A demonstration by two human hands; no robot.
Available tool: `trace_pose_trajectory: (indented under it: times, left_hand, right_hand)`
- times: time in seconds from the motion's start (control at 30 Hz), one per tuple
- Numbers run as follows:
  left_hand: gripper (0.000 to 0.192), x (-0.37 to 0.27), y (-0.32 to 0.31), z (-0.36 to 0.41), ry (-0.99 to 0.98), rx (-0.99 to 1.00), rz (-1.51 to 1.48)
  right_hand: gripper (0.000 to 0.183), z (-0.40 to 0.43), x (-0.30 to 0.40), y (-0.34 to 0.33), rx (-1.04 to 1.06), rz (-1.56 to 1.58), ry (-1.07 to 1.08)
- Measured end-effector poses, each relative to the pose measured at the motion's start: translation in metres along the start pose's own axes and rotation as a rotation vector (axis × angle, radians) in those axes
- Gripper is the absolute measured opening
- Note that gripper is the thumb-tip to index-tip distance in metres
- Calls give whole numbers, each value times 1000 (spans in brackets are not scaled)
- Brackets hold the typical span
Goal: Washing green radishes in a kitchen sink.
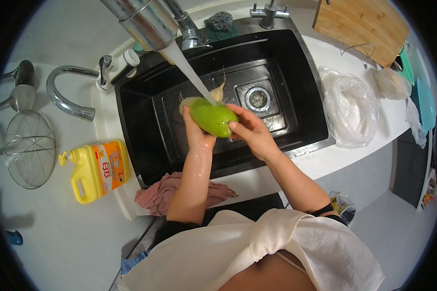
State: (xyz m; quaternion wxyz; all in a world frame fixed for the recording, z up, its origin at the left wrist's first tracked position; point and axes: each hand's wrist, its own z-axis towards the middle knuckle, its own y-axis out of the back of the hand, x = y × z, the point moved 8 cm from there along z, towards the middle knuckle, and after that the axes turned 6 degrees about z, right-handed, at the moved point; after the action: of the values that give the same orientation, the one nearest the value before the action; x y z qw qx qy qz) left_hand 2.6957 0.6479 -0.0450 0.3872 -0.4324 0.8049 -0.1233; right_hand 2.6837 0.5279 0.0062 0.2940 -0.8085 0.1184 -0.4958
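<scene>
Over the black sink (138, 127), my left hand (196, 136) and my right hand (251, 129) are both shut on a green radish (213, 118). My left hand cups its paler root end. The fingers of my right hand lie around the other end, with the thumb beside the stem scar. A stream of water (191, 74) runs from the metal faucet (149, 29) onto the radish's upper side. Behind it shows the pale, tapering end of another root vegetable (217, 92) with a thin tail; the rest of it is hidden. My left forearm is wet.
A yellow detergent jug (98, 171) and a pink cloth (160, 194) are left and front of the sink. A curved tap (73, 105) is at left. Steel wool (221, 21) sits behind; a clear plastic bag (351, 109) and wooden cutting board (364, 29) are right.
</scene>
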Motion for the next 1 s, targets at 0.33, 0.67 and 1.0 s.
trace_pose_trajectory:
  times: [0.33, 0.67, 1.0]
  left_hand:
    - [51, -9, -1, -2, -67, -17, 1]
    - [52, -13, 7, 3, -122, -33, 14]
    - [51, -21, 7, -2, -234, -93, 57]
  right_hand:
    - [40, 1, -1, 0, -15, -53, 58]
    - [46, 6, 4, -4, 79, -66, 90]
    - [29, 10, 1, 7, -118, -89, 44]
